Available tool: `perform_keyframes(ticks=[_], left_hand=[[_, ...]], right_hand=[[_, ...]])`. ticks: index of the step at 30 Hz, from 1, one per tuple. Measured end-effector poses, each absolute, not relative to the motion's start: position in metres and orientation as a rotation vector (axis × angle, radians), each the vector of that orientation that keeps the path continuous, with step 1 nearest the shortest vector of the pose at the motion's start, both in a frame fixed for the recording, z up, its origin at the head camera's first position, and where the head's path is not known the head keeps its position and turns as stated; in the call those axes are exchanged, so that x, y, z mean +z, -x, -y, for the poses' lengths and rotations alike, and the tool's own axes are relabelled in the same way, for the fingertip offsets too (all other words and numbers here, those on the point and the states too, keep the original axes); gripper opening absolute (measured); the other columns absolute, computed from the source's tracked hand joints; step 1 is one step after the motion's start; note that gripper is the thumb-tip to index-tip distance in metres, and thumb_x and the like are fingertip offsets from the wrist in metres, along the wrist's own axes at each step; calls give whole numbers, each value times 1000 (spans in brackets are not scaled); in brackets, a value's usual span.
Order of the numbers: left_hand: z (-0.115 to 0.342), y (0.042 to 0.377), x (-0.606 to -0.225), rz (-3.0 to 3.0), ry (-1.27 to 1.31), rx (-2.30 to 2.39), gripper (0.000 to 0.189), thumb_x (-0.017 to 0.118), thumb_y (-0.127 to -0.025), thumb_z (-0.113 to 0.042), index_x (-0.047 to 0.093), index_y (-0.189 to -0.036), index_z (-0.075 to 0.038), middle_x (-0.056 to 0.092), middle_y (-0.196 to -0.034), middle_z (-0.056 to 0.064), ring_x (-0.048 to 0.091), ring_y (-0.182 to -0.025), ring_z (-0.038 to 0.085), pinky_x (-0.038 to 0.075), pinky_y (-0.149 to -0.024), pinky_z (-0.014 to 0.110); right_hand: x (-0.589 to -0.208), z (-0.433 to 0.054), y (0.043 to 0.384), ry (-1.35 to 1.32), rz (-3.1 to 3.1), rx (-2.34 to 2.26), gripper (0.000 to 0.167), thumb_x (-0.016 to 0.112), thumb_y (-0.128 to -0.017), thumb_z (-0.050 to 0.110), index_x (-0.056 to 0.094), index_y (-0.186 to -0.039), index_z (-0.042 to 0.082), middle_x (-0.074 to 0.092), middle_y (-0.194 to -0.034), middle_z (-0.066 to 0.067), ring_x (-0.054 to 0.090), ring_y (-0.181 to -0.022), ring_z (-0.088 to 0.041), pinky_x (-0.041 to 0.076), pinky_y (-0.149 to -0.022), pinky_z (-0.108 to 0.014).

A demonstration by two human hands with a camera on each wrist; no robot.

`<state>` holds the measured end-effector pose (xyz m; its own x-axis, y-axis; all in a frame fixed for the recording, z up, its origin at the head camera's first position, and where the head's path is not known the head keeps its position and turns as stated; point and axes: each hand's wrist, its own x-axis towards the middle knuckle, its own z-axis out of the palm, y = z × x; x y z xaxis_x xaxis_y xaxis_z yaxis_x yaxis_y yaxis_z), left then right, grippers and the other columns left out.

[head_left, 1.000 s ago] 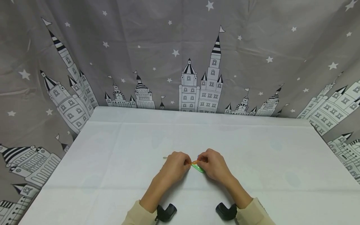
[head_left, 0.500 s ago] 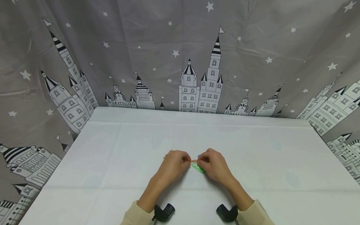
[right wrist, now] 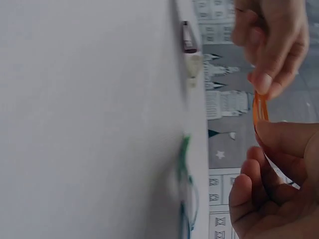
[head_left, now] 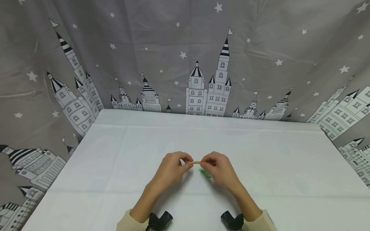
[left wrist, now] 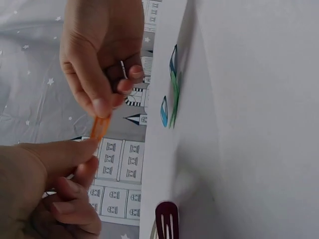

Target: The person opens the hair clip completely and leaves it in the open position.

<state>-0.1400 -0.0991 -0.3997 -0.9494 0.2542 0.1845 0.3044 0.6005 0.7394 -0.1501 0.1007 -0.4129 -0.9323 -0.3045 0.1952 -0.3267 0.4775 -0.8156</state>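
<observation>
An orange snap hair clip (left wrist: 100, 128) is stretched between my two hands above the table. My left hand (head_left: 172, 166) pinches one end between thumb and index finger. The other end is pinched the same way by my right hand (head_left: 218, 166). Under the right hand, a green hair clip (head_left: 205, 173) lies on the white cloth. Blue hair clips (left wrist: 164, 112) lie beside it in the left wrist view. Fingertips cover both ends of the orange clip.
A maroon hair clip (left wrist: 167, 219) lies on the table on the left-hand side, with a beige clip (right wrist: 193, 67) close to it. The white tabletop (head_left: 260, 154) ends at a grey curtain (head_left: 162, 38) printed with castles and stars.
Both hands have risen slightly with the orange clip, and the left hand has shifted a little left. The clip now shows edge-on in the head view. The green clip stays on the table.
</observation>
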Motion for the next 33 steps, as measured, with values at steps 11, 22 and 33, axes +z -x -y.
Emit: perform_keyframes(ticks=[11,22,33], left_hand=[[111,133,-402,2682,448,-1387,3,73,-90,-11,73,-90,-8,64,-85,-8,48,-55,7,44,-50,25],[115,133,-399,2683,483,-1450,4,72,-91,-11,75,-92,-13,66,-83,-11,46,-51,7,41,-48,24],[119,132,-393,2695,601,-1437,7,73,-90,-11,76,-94,-15,69,-89,-8,53,-62,7,47,-55,26]], right_hand=[[-412,-91,144,-587,2637,1690,5,71,-91,9,71,-90,4,66,-81,-1,54,-66,-15,46,-59,-27],[-408,-90,138,-597,2623,1724,7,69,-92,6,72,-96,2,68,-87,-1,58,-69,-15,48,-61,-27],[-403,-98,138,-728,2621,1738,12,69,-94,12,75,-99,5,68,-89,-1,58,-75,-16,48,-65,-28]])
